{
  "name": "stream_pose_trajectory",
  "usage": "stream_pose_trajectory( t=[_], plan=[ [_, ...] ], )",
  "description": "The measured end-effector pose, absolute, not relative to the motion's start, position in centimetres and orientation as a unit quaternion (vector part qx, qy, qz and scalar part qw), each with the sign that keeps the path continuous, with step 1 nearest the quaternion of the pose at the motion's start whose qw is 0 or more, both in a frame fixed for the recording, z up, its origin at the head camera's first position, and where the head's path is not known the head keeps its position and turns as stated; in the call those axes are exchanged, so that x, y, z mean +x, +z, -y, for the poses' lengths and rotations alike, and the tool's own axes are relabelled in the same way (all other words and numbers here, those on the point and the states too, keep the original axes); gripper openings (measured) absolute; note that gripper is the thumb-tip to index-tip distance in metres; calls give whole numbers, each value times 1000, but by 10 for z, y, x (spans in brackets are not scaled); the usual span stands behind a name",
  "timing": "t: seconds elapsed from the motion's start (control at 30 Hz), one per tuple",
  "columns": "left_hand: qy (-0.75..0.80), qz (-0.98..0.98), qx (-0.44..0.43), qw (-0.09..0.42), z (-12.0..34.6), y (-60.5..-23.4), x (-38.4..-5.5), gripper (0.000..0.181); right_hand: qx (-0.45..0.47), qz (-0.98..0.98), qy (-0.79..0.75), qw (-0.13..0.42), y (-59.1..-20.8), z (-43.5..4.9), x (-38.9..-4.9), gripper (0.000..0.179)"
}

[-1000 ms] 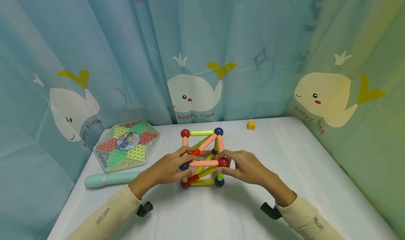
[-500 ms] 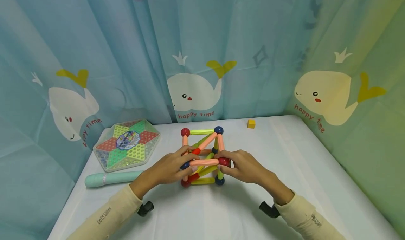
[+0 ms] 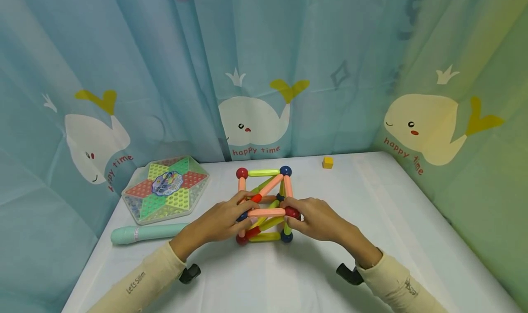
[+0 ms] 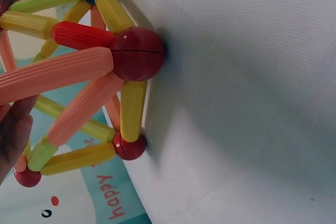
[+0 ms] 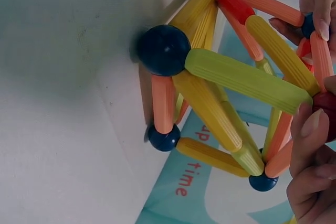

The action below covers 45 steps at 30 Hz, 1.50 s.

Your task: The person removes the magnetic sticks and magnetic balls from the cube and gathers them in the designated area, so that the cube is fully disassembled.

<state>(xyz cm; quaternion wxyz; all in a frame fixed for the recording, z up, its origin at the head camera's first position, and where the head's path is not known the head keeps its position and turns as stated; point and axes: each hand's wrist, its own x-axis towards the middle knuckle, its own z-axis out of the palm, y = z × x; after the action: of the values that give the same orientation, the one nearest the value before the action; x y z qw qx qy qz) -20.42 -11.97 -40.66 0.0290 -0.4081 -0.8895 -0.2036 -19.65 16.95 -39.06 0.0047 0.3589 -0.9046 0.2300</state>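
Observation:
A cube-shaped frame of magnetic sticks and balls (image 3: 266, 212) stands on the white table, with diagonal sticks across its faces. Its sticks are salmon, yellow, lime and red. At the upper front left corner my left hand (image 3: 222, 219) grips the dark blue ball (image 3: 242, 216), which the fingers partly cover. My right hand (image 3: 319, 219) pinches the red ball (image 3: 292, 213) at the upper front right corner between thumb and fingers. In the left wrist view a red ball (image 4: 139, 53) forms a bottom corner; the right wrist view has a dark blue ball (image 5: 164, 50) at another.
A hexagonal Chinese checkers box (image 3: 165, 189) lies at the back left. In front of it is a mint-green microphone-shaped cylinder (image 3: 144, 233), partly behind the left forearm. A small yellow cube (image 3: 327, 162) sits near the back edge. A whale-print curtain (image 3: 264, 74) hangs behind.
The right hand's fingers have shifted slightly on the red ball. The frame and the left hand stay practically where they were.

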Motion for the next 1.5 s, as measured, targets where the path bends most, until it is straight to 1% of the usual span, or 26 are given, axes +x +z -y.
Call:
stream_pose_trajectory(
  t=[0.2,0.43,0.5,0.67,1.0,1.2,1.33,1.5],
  plan=[
    [-222,885,-408,11,120,-407,-203,36,360,905,225,12,-394,-172,-196,14],
    [-207,886,-414,40,120,-407,-203,33,359,898,254,11,-394,-177,-198,14],
    [-209,884,-416,36,120,-407,-203,31,360,895,264,5,-394,-178,-199,14],
    [-221,881,-417,21,120,-407,-204,32,358,891,280,-5,-394,-177,-201,13],
    [-215,888,-405,26,119,-408,-203,37,360,888,287,-14,-391,-174,-201,14],
    [-216,891,-399,22,118,-407,-202,34,361,887,287,-14,-392,-175,-202,14],
    [-216,891,-399,22,118,-407,-202,34,363,885,292,-18,-393,-177,-202,15],
    [-223,889,-400,19,119,-407,-202,35,360,883,299,-30,-393,-180,-203,23]
  ],
)
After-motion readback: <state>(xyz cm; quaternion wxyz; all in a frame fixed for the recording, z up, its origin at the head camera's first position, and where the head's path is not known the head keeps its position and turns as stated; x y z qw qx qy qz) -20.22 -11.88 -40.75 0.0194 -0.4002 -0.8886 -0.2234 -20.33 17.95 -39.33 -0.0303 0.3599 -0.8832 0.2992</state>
